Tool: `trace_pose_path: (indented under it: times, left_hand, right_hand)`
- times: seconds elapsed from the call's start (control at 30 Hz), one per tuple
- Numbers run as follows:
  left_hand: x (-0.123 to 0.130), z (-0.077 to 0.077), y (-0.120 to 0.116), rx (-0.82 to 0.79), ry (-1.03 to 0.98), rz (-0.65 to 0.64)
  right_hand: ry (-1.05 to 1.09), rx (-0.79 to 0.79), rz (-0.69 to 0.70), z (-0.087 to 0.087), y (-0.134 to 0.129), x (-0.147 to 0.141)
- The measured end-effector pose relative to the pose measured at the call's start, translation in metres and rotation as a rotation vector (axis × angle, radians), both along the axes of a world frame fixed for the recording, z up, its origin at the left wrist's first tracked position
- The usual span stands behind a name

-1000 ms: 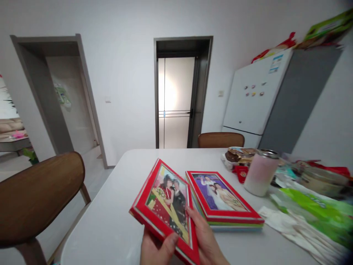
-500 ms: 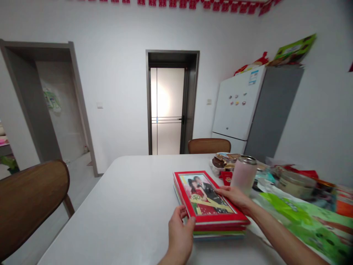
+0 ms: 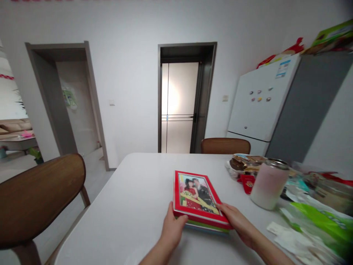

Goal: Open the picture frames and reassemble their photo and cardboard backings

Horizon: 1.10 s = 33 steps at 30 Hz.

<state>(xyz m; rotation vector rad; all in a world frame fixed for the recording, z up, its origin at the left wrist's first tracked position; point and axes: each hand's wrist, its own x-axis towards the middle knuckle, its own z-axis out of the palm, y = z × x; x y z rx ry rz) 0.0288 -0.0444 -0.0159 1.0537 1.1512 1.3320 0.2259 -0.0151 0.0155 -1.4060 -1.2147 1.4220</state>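
Observation:
A red photo album (image 3: pixel 196 195), its cover bearing a picture of two people, lies on top of a small stack with green and blue edges showing below. The stack rests at a slight angle on the white table (image 3: pixel 121 224). My left hand (image 3: pixel 173 229) grips the near left corner, its thumb at the front edge. On the right side, my right hand (image 3: pixel 236 221) holds the stack, with fingers over the red border and the rest hidden. To the right stands a pink-and-white tumbler (image 3: pixel 269 186), apart from the right hand.
Behind the tumbler sit a red packet (image 3: pixel 247 183) and a pile of wrapped snacks (image 3: pixel 245 162). White tissues (image 3: pixel 300 239) and a green plastic package (image 3: pixel 325 221) lie at the right. Wooden chairs stand at the left (image 3: pixel 46 198) and far side (image 3: pixel 225 145); a fridge (image 3: pixel 259 103) is behind.
The album stack has turned slightly and shifted left, away from the tumbler, with both hands on it. My right hand has moved nearer along its side. The view has swung left.

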Motion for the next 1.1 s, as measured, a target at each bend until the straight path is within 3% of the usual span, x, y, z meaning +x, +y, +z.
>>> trace_pose_path:
  times: [0.23, 0.43, 0.53, 0.6, 0.7, 0.8, 0.9, 1.1]
  left_hand:
    - [-0.083, 0.006, 0.025, 0.039, -0.005, 0.172]
    - [-0.111, 0.014, 0.025, 0.022, -0.024, 0.267]
    - [-0.111, 0.036, 0.020, 0.079, -0.068, 0.338]
    - [-0.104, 0.060, 0.013, 0.157, -0.109, 0.331]
    - [-0.085, 0.100, -0.003, 0.277, -0.174, 0.226]
    - [-0.068, 0.127, -0.021, 0.387, -0.275, 0.047]
    - [-0.060, 0.132, -0.033, 0.455, -0.381, -0.073]
    - [-0.065, 0.112, -0.029, 0.240, -0.403, 0.010]
  right_hand:
    - [0.011, 0.161, 0.087, 0.009, 0.039, -0.106]
    - [-0.041, 0.241, 0.010, 0.013, 0.061, -0.126]
    - [-0.065, 0.342, -0.068, 0.028, 0.051, -0.130]
    - [0.013, 0.456, -0.030, 0.045, 0.031, -0.140]
    - [0.386, 0.639, 0.147, 0.074, -0.007, -0.159]
    - [0.597, 0.623, 0.239, 0.093, -0.035, -0.170]
    - [0.663, 0.560, 0.263, 0.095, -0.046, -0.170]
    - [0.687, 0.392, 0.170, 0.075, -0.038, -0.170]
